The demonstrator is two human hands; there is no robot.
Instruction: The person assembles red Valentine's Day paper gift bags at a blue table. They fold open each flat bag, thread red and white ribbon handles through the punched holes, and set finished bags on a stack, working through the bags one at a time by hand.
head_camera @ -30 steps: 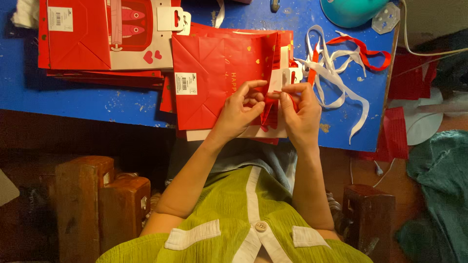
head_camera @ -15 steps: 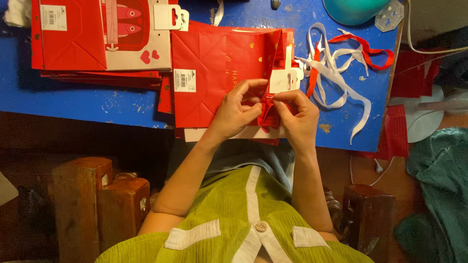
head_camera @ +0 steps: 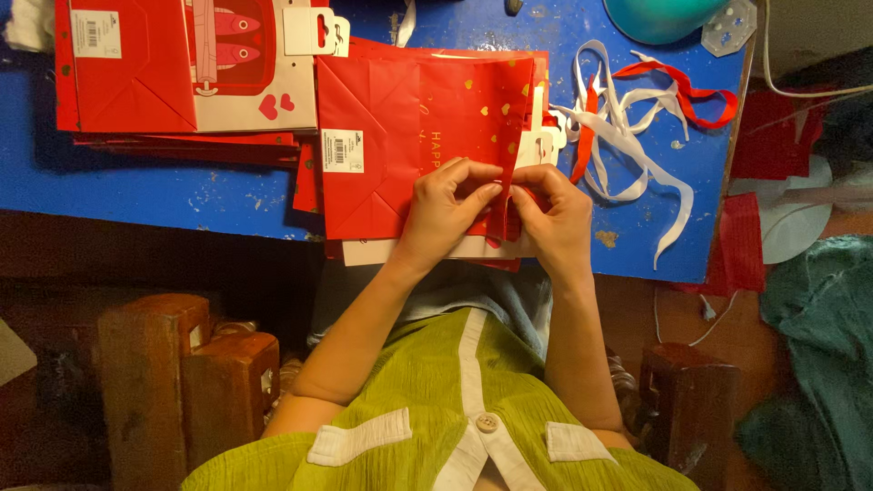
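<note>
fingers (head_camera: 486,193) of both hands on flat red gift bag (head_camera: 409,145)

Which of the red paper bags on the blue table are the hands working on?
The heart-dotted red bag under both hands; the other stack lies untouched at far left.

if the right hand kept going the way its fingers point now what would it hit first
The right hand points leftward at the left hand. Their fingertips already meet over the red paper bag's edge, so it would likely press into the left hand's fingers first; depth is hard to judge.
</note>
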